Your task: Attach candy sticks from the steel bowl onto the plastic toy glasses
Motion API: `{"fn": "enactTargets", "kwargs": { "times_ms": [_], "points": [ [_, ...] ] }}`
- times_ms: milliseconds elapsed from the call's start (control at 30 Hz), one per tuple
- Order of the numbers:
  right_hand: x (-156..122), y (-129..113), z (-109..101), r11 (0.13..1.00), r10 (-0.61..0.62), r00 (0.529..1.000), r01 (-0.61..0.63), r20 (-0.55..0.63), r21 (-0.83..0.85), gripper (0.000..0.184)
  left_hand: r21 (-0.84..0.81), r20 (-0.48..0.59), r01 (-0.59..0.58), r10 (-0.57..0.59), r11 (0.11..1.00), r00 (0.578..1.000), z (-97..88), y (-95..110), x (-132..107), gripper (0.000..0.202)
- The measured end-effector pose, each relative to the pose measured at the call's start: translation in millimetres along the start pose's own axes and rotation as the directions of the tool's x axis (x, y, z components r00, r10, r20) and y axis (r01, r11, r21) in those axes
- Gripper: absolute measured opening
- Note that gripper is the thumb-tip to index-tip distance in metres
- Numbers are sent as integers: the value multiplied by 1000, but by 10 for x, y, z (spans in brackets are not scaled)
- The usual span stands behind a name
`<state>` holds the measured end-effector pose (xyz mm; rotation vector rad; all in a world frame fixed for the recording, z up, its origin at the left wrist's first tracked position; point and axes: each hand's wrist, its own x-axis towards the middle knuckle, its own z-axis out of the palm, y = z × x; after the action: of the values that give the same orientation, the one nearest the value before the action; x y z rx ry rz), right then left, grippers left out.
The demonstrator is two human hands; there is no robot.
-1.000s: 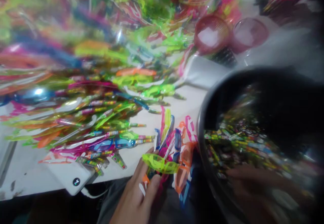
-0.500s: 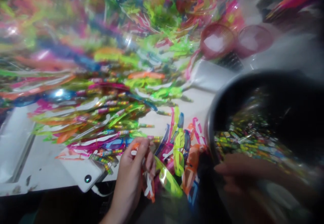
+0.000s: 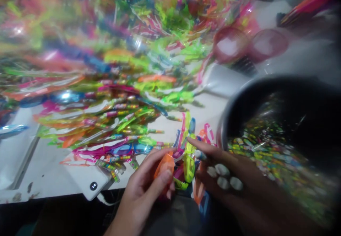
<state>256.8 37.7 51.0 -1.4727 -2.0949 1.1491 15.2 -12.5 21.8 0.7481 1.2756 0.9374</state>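
My left hand [image 3: 151,184] is closed on a pair of orange plastic toy glasses [image 3: 165,164], thumb on top. My right hand [image 3: 226,172], just to the right, holds several small candy tubes [image 3: 223,170] whose round white ends face me. Its index finger reaches out toward the left hand. Between and behind the hands lies a small heap of toy glasses, among them a yellow-green pair [image 3: 189,163]. Part of this heap is hidden by my hands.
A big black basin [image 3: 225,122] with many small colourful tubes stands at right. Finished-looking rows of coloured glasses [image 3: 106,122] with tubes cover the left, a blurred pile behind. A white power bank [image 3: 89,181] with a cable lies at the table edge. Pink round baskets [image 3: 230,46] stand at the back.
My right hand has come left out of the basin's edge with several candy tubes in it. My left hand has moved slightly right, and the orange glasses are turned up in it.
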Motion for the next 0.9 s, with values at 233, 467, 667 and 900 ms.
{"fn": "enactTargets", "kwargs": {
  "times_ms": [233,467,667,900],
  "points": [
    [23,-47,21,989,-2,996,-12,94,145,36,656,389,-645,557,392,734,51,286,15,24],
    [81,3,114,974,-99,993,85,57,208,51,753,496,-647,541,122,680,76,310,86,24],
    [183,-93,107,963,-174,985,171,-5,208,37,743,501,-666,601,71,623,30,249,131,25],
    [184,10,172,957,-253,967,253,-15,139,55,681,495,-725,664,104,560,-32,70,179,31]
  ]
}}
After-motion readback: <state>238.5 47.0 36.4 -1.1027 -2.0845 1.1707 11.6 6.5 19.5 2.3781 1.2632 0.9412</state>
